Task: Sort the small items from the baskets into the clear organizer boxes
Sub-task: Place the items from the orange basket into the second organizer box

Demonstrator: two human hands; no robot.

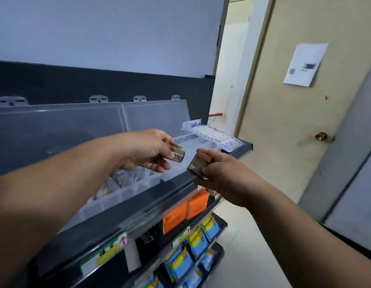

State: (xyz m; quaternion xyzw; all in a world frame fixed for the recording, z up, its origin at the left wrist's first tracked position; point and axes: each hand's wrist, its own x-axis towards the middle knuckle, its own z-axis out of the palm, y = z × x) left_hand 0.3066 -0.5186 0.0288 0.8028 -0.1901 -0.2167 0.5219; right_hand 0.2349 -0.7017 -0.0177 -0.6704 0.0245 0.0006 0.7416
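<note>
The left grip is curled round a small smoky case, pinched between thumb and fingers above the right half of the top shelf. The right grip pinches a second case just beside the first, narrowly apart, over the shelf's front edge. Two clear organizer boxes lie open beneath, lids leaning back. Orange boxes and blue packets sit on the lower shelves.

organizer boxes open above | raised lids block rear | aisle free
</note>
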